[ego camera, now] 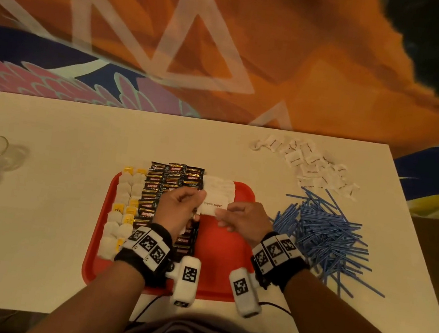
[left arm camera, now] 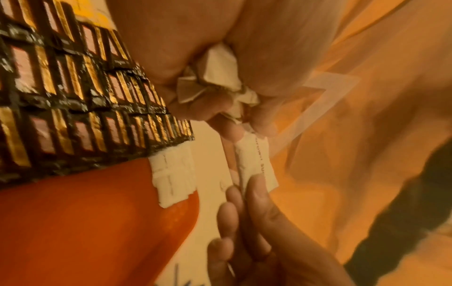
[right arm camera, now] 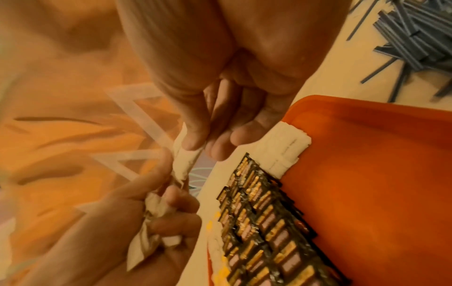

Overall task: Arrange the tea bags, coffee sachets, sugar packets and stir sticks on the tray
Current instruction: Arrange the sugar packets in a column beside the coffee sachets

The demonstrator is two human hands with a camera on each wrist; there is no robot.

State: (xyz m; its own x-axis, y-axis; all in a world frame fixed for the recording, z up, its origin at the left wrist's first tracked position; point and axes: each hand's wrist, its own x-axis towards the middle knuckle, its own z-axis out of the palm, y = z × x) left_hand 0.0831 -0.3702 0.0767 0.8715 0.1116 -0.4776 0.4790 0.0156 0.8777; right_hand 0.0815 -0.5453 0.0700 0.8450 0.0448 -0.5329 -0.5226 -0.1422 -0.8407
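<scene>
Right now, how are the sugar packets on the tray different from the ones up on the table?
The sugar packets on the tray lie in a neat overlapping row beside the coffee sachets; the sugar packets on the table sit in a loose, scattered pile. The tray's row holds fewer. Both are small, white, printed packets.

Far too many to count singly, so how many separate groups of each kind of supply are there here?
Tea bags: 1, on red tray
Coffee sachets: 1, on tray
Sugar packets: 3 (tray row, table heap, bunch held by left hand and right hand)
Stir sticks: 1, table heap
Total: 6
</scene>
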